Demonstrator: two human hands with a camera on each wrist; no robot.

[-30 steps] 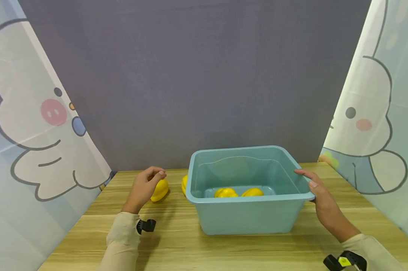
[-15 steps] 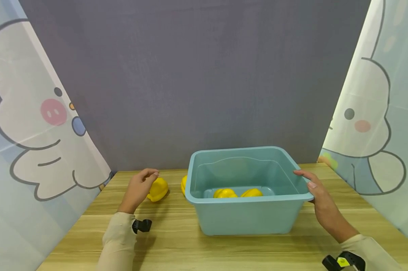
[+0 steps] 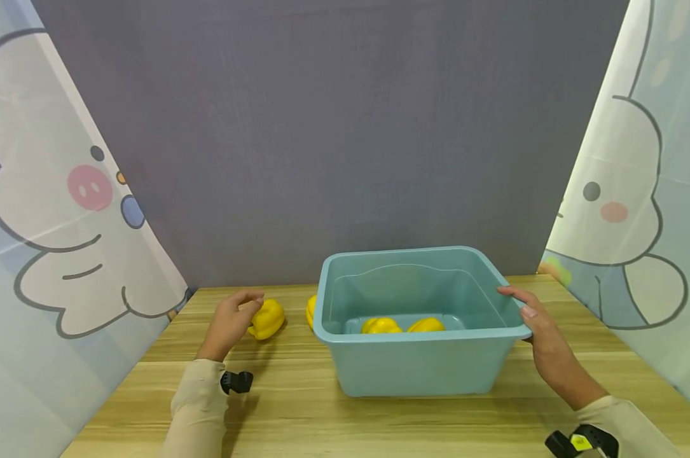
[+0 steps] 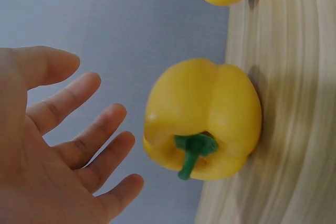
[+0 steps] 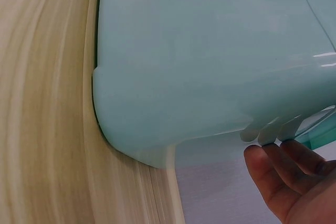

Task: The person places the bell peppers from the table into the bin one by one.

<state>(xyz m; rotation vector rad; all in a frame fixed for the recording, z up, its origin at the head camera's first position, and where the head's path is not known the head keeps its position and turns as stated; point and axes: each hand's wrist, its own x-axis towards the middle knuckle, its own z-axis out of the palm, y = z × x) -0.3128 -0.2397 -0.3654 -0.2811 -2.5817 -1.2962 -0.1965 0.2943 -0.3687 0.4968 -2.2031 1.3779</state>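
Observation:
My left hand (image 3: 230, 323) hovers beside a yellow bell pepper (image 3: 267, 319) on the table, its fingers spread and loosely bent. In the left wrist view a gap shows between the fingertips and the bell pepper (image 4: 205, 114), whose green stem (image 4: 194, 150) points toward the hand's side. With my right hand (image 3: 545, 334) I grip the right rim of a light blue-green plastic basin (image 3: 419, 366); several fingers lie under the rim in the right wrist view. Inside the basin sit two yellow bell peppers, one on the left (image 3: 381, 326) and one on the right (image 3: 427, 325).
Another yellow bell pepper (image 3: 311, 310) stands behind the basin's left edge, partly hidden. The wooden table (image 3: 299, 420) ends at a grey cloth backdrop (image 3: 333, 140). Cartoon-printed curtains hang at the left (image 3: 30, 286) and right (image 3: 676, 286).
My left hand has drawn a little left and away from the nearest bell pepper, showing more of it. The right hand and the basin have stayed in place.

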